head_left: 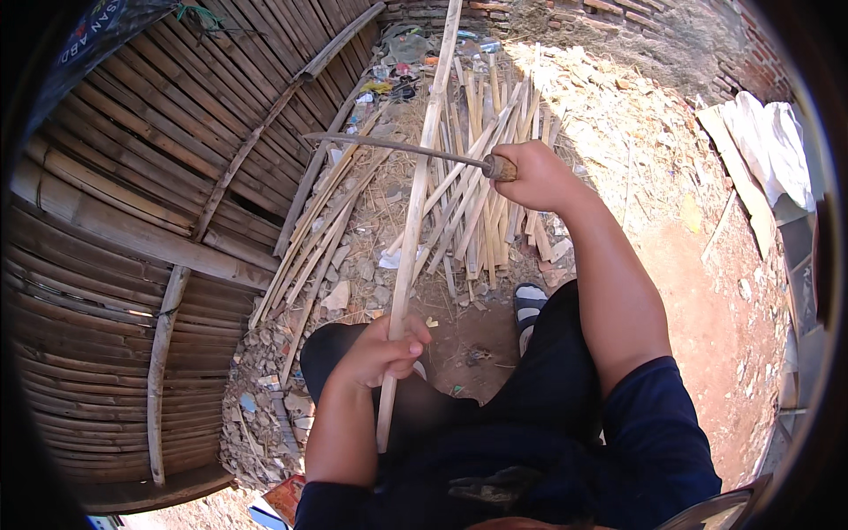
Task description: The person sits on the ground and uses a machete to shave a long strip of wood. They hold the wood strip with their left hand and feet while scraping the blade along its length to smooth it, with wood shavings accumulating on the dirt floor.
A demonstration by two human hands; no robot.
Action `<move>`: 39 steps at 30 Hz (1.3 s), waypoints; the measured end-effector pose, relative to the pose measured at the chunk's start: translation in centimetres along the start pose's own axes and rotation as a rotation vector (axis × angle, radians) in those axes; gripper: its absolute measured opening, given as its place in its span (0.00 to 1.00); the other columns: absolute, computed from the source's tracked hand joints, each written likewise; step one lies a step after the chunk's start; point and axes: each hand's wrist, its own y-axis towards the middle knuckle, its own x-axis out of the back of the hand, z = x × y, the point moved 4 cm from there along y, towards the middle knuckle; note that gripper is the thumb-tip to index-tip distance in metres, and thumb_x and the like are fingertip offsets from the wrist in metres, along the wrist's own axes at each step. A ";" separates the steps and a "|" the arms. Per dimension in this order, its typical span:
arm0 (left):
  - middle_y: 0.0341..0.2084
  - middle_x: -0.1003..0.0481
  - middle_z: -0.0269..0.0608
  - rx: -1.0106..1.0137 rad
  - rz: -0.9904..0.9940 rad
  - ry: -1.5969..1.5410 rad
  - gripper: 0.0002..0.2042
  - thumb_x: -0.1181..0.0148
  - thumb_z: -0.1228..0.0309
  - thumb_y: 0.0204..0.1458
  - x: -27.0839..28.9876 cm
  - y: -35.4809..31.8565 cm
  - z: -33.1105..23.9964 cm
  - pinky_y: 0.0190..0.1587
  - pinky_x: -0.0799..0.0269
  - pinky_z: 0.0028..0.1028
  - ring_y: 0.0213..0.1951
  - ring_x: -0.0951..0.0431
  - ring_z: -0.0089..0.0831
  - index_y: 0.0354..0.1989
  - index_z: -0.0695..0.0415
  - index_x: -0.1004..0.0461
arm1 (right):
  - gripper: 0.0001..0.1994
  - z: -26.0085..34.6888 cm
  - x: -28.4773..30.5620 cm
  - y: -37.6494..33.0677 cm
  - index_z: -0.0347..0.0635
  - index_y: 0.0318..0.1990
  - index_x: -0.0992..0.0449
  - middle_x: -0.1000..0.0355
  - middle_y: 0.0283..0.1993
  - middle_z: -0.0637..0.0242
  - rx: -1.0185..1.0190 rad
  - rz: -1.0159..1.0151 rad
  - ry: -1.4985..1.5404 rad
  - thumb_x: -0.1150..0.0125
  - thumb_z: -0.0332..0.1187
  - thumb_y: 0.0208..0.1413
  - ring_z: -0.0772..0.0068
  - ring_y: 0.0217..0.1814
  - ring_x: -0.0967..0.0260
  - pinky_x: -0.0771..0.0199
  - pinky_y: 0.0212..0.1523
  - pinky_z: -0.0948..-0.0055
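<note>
My left hand (385, 352) is closed round the lower part of a long pale bamboo strip (415, 231). The strip rises from near my lap and runs away from me past the top edge of the view. In my right hand (535, 177) is the wooden handle of a long, narrow-bladed knife (402, 147). Its blade points left and crosses the strip well above my left hand; whether the edge bites into it, I cannot tell. Beyond my knees, a heap of cut bamboo strips (481, 208) lies on the ground.
On the left stands a bamboo-slat wall (221, 115) with more strips (331, 225) along its foot. A brick wall (609, 19) closes the far side. Rubble and litter cover the ground. At the right, a white sack (770, 146) hangs by a board (740, 181).
</note>
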 end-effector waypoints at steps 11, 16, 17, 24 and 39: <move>0.18 0.35 0.21 -0.050 -0.424 0.606 0.11 0.26 0.77 0.54 -1.6 -5.1 -1.3 0.22 0.44 0.19 0.19 0.39 0.12 0.42 0.63 0.22 | 0.10 5.0 -0.8 -2.9 0.42 0.34 0.21 0.23 0.29 0.51 0.328 0.134 -0.212 0.33 0.32 0.43 0.39 0.37 0.23 0.24 0.37 0.48; 0.20 0.34 0.18 -0.147 -0.593 0.764 0.12 0.26 0.77 0.53 0.5 -6.2 0.0 0.26 0.42 0.17 0.22 0.38 0.09 0.43 0.62 0.21 | 0.09 2.9 0.4 -1.7 0.43 0.35 0.21 0.23 0.29 0.52 0.181 -0.009 -0.124 0.33 0.32 0.43 0.39 0.37 0.23 0.25 0.37 0.46; 0.20 0.34 0.18 -0.172 -0.599 0.770 0.12 0.26 0.77 0.53 0.6 -6.2 0.1 0.27 0.42 0.17 0.22 0.37 0.09 0.43 0.62 0.21 | 0.10 3.5 -0.4 -1.7 0.43 0.35 0.22 0.23 0.29 0.52 0.207 0.023 -0.178 0.33 0.32 0.43 0.40 0.37 0.23 0.24 0.37 0.46; 0.22 0.32 0.22 -0.073 -0.534 0.735 0.14 0.23 0.71 0.53 0.3 -5.6 -0.7 0.30 0.39 0.20 0.27 0.35 0.13 0.44 0.62 0.19 | 0.10 4.7 -3.2 -2.2 0.42 0.36 0.21 0.23 0.29 0.50 0.307 0.158 -0.242 0.34 0.32 0.45 0.41 0.36 0.22 0.23 0.38 0.46; 0.19 0.34 0.20 -0.167 -0.663 0.869 0.13 0.23 0.71 0.53 0.0 -5.2 0.4 0.26 0.41 0.21 0.23 0.37 0.13 0.41 0.62 0.20 | 0.12 2.1 -2.8 -1.5 0.42 0.38 0.19 0.21 0.32 0.49 0.151 0.218 -0.115 0.33 0.33 0.44 0.39 0.40 0.22 0.23 0.43 0.48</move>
